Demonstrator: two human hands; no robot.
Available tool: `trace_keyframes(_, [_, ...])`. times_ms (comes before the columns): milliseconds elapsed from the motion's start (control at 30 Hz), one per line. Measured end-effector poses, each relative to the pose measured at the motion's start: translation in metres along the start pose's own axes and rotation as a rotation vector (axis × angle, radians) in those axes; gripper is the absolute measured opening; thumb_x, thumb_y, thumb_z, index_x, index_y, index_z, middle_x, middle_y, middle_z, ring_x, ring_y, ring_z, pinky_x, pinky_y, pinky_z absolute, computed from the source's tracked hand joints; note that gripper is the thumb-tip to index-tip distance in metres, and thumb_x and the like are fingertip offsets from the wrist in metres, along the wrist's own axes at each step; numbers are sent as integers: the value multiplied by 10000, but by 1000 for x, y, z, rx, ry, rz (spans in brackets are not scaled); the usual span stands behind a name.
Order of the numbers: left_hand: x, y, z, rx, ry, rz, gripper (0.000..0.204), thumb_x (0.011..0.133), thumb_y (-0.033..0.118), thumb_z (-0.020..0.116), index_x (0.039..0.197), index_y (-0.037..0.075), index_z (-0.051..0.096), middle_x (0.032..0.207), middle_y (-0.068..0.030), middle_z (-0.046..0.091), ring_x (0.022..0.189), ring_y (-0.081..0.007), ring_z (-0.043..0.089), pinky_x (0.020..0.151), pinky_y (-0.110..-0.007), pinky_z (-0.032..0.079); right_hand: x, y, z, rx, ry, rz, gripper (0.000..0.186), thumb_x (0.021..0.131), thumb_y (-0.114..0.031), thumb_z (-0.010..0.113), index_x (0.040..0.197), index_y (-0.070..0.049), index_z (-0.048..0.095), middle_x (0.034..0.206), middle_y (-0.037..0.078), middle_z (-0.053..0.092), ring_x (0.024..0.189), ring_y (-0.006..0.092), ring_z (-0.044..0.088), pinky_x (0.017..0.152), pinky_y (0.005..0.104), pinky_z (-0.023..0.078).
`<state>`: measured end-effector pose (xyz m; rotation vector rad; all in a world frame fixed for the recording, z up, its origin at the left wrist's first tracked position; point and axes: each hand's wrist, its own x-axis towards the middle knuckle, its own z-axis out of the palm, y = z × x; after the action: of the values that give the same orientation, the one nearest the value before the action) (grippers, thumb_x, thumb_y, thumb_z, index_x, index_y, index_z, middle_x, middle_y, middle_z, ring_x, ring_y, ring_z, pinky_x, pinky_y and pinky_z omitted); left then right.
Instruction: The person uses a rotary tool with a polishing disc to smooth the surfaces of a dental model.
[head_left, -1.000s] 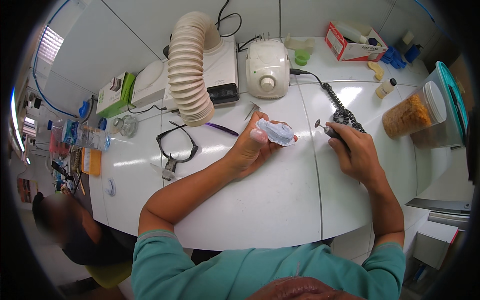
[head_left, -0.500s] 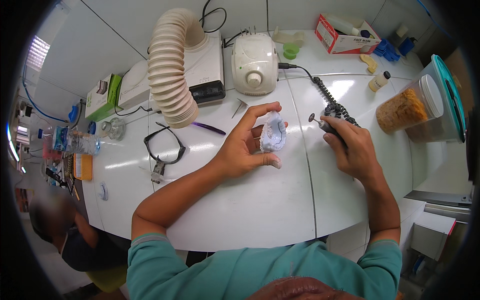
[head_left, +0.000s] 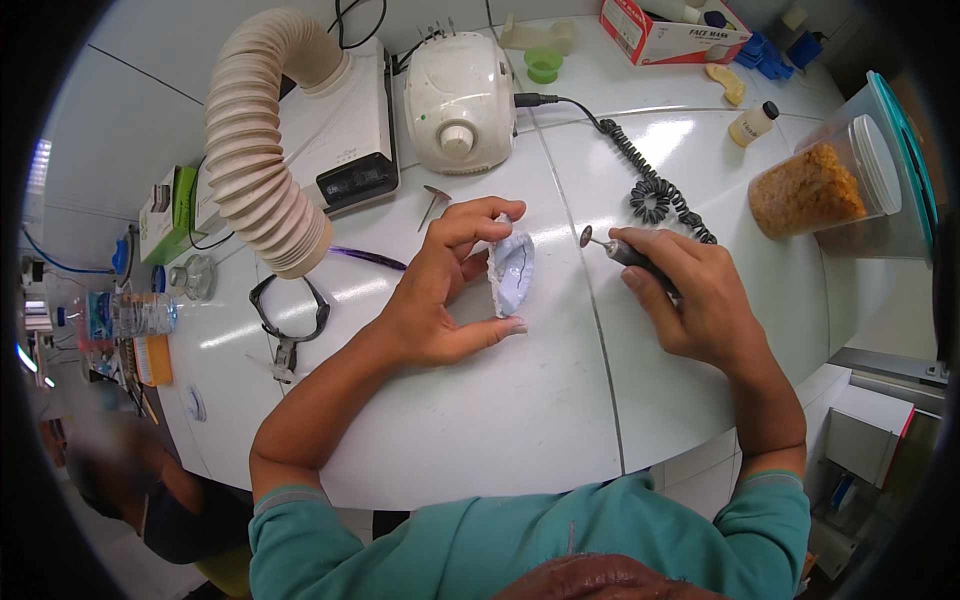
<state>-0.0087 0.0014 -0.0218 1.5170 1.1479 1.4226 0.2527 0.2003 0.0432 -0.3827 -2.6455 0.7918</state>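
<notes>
A pale blue dental cast (head_left: 514, 272) is above the bench (head_left: 480, 430), gripped between the left hand's (head_left: 432, 290) thumb and fingers — the right hand (head_left: 695, 295) holds a rotary handpiece (head_left: 630, 256), its disc (head_left: 586, 236) apart from the cast; beyond stands a white control box (head_left: 460, 95).

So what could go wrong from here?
The left hand grips the pale blue piece by its edges, so it might slip. The right hand holds a tool whose metal disc sits near the left hand; a stray move could nick skin. The coiled cord beside the tool might snag.
</notes>
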Motion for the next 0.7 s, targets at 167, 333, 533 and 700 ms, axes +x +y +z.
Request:
trace_keyframes(167, [2, 13, 4, 376, 22, -73, 1081, 782, -43, 984, 1666, 108, 380, 1714, -220, 364, 1657, -389, 421, 1324, -510, 441, -2, -10, 0, 50, -73, 28, 373, 1016, -86, 792, 1381, -27, 746, 1002, 138, 738, 801, 342, 745, 687, 442, 586])
trace_keyframes(333, [4, 10, 7, 416, 5, -19, 1046, 783, -39, 991, 1638, 100, 405, 1713, -245, 380, 1614, -410, 490, 1314, -502, 449, -1, -13, 9, 5, -118, -74, 449, 992, -94, 812, 1427, -13, 730, 932, 104, 670, 767, 306, 686, 648, 434, 563])
trace_keyframes(533, [7, 5, 9, 428, -7, 31, 994, 789, -14, 1005, 1562, 125, 397, 1605, -277, 500, 1574, -428, 527, 1256, -512, 494, -3, -13, 19, -21, -160, -116, 490, 970, -95, 851, 1435, -12, 724, 911, 91, 643, 766, 278, 683, 617, 408, 554])
trace_keyframes(700, [5, 4, 9, 434, 2, 51, 986, 786, 22, 1022, 1543, 146, 403, 1589, -270, 514, 1519, -407, 561, 1221, -515, 514, -1, -17, 22, -33, -169, -138, 530, 961, -83, 858, 1462, 10, 710, 896, 80, 622, 753, 260, 669, 595, 408, 542])
